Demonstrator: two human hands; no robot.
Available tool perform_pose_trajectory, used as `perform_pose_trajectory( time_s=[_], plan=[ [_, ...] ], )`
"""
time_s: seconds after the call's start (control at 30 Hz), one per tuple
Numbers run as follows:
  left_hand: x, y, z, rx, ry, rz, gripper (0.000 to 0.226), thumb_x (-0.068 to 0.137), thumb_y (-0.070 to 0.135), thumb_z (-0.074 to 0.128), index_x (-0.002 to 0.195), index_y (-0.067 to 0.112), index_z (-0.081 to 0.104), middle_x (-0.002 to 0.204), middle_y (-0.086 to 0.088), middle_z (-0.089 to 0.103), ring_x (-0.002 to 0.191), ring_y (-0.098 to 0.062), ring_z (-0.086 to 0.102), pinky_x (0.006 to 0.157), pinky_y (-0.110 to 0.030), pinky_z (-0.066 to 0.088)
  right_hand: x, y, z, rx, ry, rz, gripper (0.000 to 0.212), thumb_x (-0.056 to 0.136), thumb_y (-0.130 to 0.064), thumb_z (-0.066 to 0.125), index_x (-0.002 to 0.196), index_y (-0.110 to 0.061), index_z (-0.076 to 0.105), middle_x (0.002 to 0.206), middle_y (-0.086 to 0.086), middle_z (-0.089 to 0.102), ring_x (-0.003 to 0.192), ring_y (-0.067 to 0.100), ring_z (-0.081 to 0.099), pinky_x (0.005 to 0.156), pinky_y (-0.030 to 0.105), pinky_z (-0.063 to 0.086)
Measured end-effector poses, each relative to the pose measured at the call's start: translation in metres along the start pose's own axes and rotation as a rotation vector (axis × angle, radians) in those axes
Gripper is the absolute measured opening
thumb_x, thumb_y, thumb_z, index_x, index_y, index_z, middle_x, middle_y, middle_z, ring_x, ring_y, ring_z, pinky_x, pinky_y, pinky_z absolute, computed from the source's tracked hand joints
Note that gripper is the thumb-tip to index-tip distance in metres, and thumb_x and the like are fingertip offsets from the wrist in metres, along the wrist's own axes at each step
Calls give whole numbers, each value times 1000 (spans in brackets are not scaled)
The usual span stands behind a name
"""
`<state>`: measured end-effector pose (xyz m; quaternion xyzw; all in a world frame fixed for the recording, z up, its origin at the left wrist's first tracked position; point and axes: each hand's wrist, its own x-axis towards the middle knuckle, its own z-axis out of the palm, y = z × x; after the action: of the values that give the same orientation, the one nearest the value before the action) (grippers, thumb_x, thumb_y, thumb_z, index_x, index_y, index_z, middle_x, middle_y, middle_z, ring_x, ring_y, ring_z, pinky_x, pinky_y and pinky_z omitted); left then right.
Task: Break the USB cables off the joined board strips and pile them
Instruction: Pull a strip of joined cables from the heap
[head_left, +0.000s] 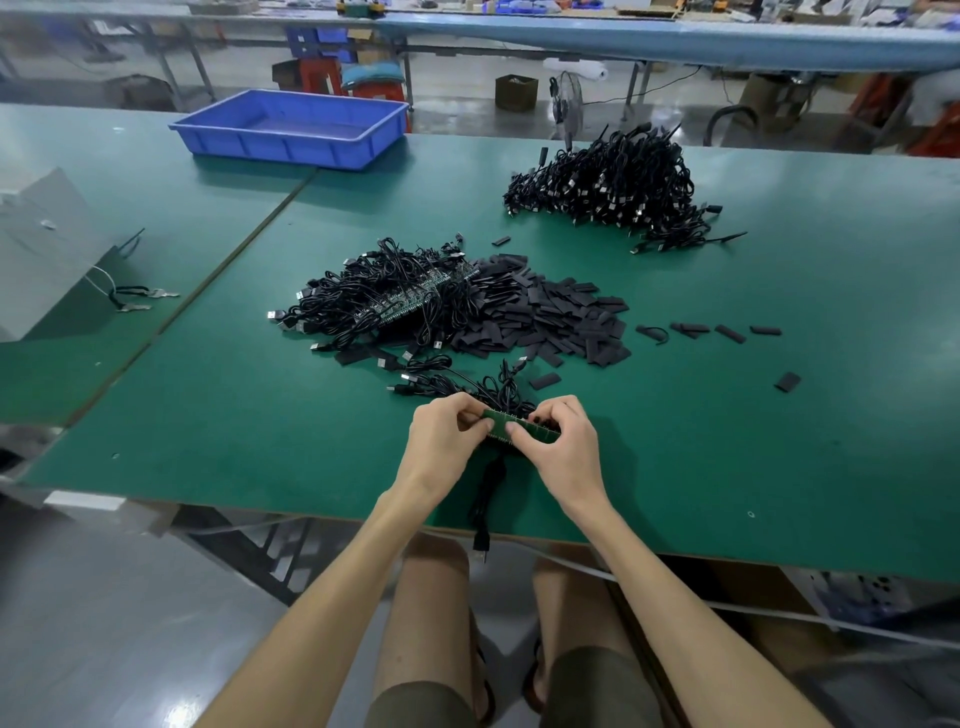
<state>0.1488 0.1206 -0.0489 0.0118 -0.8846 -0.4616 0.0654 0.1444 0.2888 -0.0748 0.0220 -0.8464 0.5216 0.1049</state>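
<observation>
Both hands hold one green joined board strip (524, 429) near the table's front edge. My left hand (447, 441) pinches its left end and my right hand (558, 447) grips it just to the right. Black USB cables (467, 382) trail from the strip away from me, and one cable (485, 512) hangs down over the table edge. A heap of unbroken strips with cables (384, 301) lies at mid-table. A big pile of separated black cables (613, 187) sits at the far right.
A heap of small flat black pieces (545, 317) lies beside the strips, with a few scattered to the right (727, 332). A blue plastic tray (291, 127) stands at the back left. A grey box (47, 249) and keys (140, 299) are at the left.
</observation>
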Motion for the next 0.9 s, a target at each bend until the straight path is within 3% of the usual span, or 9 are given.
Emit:
perform_pose_trajectory(
  time_s=[0.2, 0.47, 0.8, 0.9],
  plan=[
    [2, -1, -1, -31, -10, -1, 7, 88, 12, 77, 92, 15, 72, 81, 0, 69, 74, -20, 69, 74, -32, 60, 1, -1, 0, 1, 3, 0, 27, 83, -21, 84, 79, -10, 60, 92, 0, 55, 82, 3, 53, 74, 9, 39],
    [-4, -1, 4, -43, 36, 13, 8, 91, 11, 74, 98, 16, 73, 81, 5, 69, 74, -12, 67, 77, -33, 59, 1, -1, 0, 4, 1, -5, 28, 84, -20, 84, 78, -11, 59, 91, -1, 55, 81, 4, 53, 73, 9, 38],
    [-6, -2, 10, -13, 83, 2, 10, 92, 16, 73, 93, 25, 69, 85, 12, 68, 80, 0, 63, 73, -15, 50, 1, 0, 1, -5, 7, -11, 27, 84, -20, 84, 78, -13, 59, 90, -1, 55, 80, -2, 52, 73, 8, 38],
    [-5, -2, 12, 1, 80, 18, 7, 92, 16, 72, 93, 23, 69, 85, 12, 68, 80, -1, 62, 74, -16, 49, 1, 0, 1, 2, 19, -2, 26, 84, -19, 84, 79, -10, 60, 90, 0, 56, 81, -1, 53, 74, 10, 39]
  ],
)
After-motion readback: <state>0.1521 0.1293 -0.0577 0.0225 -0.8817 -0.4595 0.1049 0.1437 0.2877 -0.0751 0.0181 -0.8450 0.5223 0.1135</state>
